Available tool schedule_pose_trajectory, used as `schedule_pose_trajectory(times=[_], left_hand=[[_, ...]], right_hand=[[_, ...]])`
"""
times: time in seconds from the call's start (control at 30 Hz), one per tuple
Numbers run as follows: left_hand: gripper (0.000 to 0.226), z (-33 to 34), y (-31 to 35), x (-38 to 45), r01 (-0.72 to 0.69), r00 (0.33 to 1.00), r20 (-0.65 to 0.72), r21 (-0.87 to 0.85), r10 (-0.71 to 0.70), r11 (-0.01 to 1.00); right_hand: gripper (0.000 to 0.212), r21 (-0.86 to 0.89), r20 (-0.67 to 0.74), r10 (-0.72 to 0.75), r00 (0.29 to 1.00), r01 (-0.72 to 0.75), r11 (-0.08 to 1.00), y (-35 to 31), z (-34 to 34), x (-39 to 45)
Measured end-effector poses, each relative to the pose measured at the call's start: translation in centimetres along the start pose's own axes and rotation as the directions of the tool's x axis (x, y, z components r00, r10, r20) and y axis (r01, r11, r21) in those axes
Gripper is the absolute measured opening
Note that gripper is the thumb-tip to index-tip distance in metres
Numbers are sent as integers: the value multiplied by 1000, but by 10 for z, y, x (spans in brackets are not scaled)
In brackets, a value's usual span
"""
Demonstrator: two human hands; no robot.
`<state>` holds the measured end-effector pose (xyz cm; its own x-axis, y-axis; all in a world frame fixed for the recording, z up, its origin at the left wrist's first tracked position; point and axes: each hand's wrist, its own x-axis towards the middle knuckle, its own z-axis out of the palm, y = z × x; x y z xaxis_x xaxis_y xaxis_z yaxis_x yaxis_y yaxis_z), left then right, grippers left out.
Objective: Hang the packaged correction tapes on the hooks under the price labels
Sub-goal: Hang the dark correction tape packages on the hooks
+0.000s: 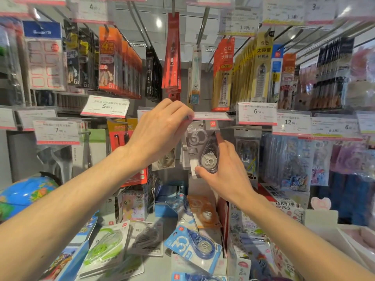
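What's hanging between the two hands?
In the head view, a grey packaged correction tape hangs between the left hand and right hand, which grips it.

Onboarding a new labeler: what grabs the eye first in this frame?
Dead centre, the left hand lifts a price label while the right hand holds a grey packaged correction tape just under it. Lower left, a bright blue globe; more tape packs lie below.

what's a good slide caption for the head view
Left hand lifts the price label while right hand hangs a grey correction tape pack.
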<state>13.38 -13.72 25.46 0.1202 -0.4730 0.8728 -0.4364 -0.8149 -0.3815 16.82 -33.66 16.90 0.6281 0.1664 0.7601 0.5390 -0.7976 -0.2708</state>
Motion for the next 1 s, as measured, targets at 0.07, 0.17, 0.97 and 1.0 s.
schedule_pose_trajectory(times=[0.07, 0.17, 0.97, 1.0], left_hand=[[16, 0, 0, 0, 5, 1000, 3, -1, -5, 1000], [16, 0, 0, -1, 12, 1000, 8, 3, -12, 1000], [39, 13, 7, -43, 32, 997, 73, -3, -32, 999], [42, 13, 9, -50, 33, 996, 80, -5, -32, 999]], right_hand=[[86, -11, 21, 21, 1000, -21, 1000, -2, 1, 1], [83, -16, 62, 63, 996, -62, 998, -3, 6, 2], [88, -39, 129, 82, 988, -78, 996, 10, 12, -16], [84, -49, 152, 66, 986, -59, 997, 11, 11, -20]])
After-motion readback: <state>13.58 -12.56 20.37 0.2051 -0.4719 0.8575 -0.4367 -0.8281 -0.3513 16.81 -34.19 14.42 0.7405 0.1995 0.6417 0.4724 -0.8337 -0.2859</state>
